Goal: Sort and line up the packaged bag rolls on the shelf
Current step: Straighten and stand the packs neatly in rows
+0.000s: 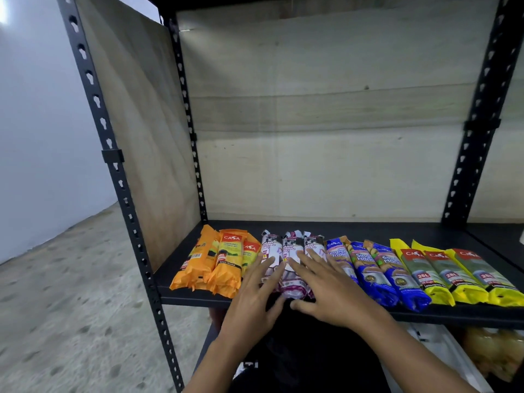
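bare left hand [253, 300] and right hand [329, 287], unsleeved forearms [402, 350], black garment [306, 353] below.

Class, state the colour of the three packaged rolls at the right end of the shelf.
Those rolls are yellow, seen best in the head view.

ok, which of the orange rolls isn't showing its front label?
The leftmost orange roll: it shows a barcode; the middle orange roll and the right orange roll show the red CASA logo.

by the left edge of the shelf [382, 229] the orange packs [228, 259] read "casa" and "lemon scented". the white packs [289, 251] show part of "draw string bag", the blue packs [368, 268] "casa" and "single handle", the yellow packs [442, 273] "casa" and "25l".
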Demonstrator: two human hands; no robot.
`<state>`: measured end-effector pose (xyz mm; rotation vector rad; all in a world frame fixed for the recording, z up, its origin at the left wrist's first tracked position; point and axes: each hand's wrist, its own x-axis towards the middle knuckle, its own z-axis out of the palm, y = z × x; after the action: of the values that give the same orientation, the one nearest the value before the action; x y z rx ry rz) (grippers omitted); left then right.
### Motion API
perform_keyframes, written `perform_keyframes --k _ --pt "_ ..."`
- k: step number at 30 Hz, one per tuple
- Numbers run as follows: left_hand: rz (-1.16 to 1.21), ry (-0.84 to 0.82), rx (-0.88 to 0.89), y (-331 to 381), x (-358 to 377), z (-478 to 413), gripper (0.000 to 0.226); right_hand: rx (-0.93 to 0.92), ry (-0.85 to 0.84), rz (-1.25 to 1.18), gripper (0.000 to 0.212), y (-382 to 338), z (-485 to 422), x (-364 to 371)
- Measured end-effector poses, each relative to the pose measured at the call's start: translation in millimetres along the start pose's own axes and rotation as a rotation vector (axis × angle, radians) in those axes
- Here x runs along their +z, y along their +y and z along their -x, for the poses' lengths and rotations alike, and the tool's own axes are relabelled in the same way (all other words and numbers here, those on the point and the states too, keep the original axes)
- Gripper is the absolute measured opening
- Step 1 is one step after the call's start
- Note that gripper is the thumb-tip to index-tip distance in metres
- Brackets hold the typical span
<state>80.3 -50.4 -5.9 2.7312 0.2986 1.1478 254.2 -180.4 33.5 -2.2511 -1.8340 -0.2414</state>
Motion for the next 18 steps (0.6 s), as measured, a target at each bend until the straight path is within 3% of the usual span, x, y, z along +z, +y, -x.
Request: perform_keyframes --k 3,7,10,14,18 --pt "-0.04 0.176 0.028 -14 -31 12 0.05 0.016 0.079 -0.201 0.079 -27 -15 -4" --pt "-0.154 0.263 -0.182 -51 -73 20 0.061 -0.013 0.068 -0.401 0.077 -64 -41 -2" --pt "-0.264 0.055 -0.35 -79 -91 20 0.075 -0.019 0.017 -0.467 0.081 -86 -62 4" --pt "-0.265 -0.312 -0.422 -105 -96 16 0.077 0.023 -0.03 -0.457 0.08 -104 -82 16" --pt "-0.162 -0.358 -0.411 -110 -99 8 0.07 0.032 0.013 -0.423 0.065 -107 -90 25"
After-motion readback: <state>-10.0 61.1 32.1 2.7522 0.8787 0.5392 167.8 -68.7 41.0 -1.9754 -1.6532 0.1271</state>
